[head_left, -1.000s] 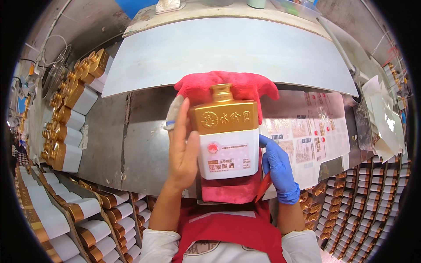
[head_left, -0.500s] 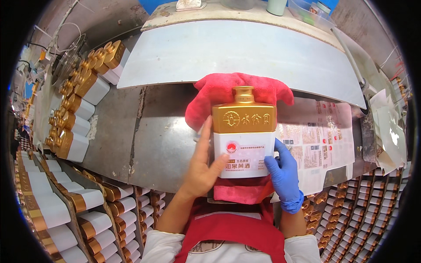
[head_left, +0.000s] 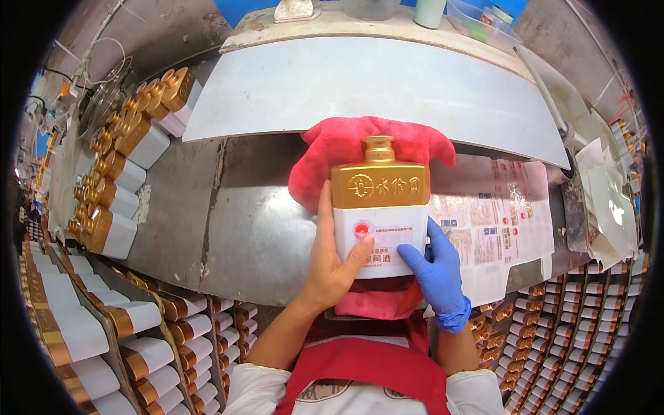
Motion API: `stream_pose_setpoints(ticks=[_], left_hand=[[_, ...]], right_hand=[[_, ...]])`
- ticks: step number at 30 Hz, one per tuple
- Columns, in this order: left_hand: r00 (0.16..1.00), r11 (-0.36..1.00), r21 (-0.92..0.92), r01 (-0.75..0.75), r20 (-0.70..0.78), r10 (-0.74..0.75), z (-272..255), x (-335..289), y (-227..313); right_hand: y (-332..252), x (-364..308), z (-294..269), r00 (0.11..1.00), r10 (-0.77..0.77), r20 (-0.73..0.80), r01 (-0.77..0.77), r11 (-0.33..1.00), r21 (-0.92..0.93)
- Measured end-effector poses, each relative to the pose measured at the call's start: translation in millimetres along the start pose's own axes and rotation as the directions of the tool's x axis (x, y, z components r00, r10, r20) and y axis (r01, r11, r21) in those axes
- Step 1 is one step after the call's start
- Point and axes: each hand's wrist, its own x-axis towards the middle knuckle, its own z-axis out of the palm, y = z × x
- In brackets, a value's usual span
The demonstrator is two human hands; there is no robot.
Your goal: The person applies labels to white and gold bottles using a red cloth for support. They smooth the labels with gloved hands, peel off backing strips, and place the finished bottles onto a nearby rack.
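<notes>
Gold-and-white bottle [head_left: 380, 200] held between a bare left hand [head_left: 330, 273] and a gloved right hand [head_left: 440, 273]

In the head view, the bottle is at the middle of the metal worktop [head_left: 256, 221], toward its near edge, with its front turned up to the person. A red cloth [head_left: 311, 173] lies under and behind it, reaching from the near edge of the worktop back to the white board [head_left: 373, 79]. Whether the bottle rests on the cloth or is lifted a little off it, I cannot tell.

The bottle looks stiff and probably breakable, like ceramic or glass, and fairly heavy if full, though its contents do not show. The smooth white body could be slippery to bare skin; the raised pattern on the gold shoulder may give a little more bite. The flat sides of the body seem the best place to take hold, with both hands; the narrow neck [head_left: 379, 150] looks like a poorer grip. The label [head_left: 391, 238] on the front may crease if rubbed hard.

The left hand is spread around the left side, fingers along the edge and thumb over the label. The right hand, in a blue glove [head_left: 453, 317], is curved around the lower right side, its thumb on the front. A sheet of labels [head_left: 477, 207] lies beside it, toward the worktop's right end; more bottles [head_left: 114, 232] line the left end.
</notes>
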Motion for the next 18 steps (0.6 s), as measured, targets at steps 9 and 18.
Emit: stream_pose_setpoints(ticks=[9,18], left_hand=[[0.992,0.995,0.095,0.015,-0.127,-0.003,-1.3,11.6,-1.9],[0.999,0.974,0.219,0.051,-0.001,-0.052,2.8,7.9,13.5]], right_hand=[[-23.6,13.2,-2.9,0.997,-0.06,0.047,0.071,0.954,-0.291],[-25.8,13.7,-4.6,0.998,-0.041,0.038,0.051,0.946,-0.321]])
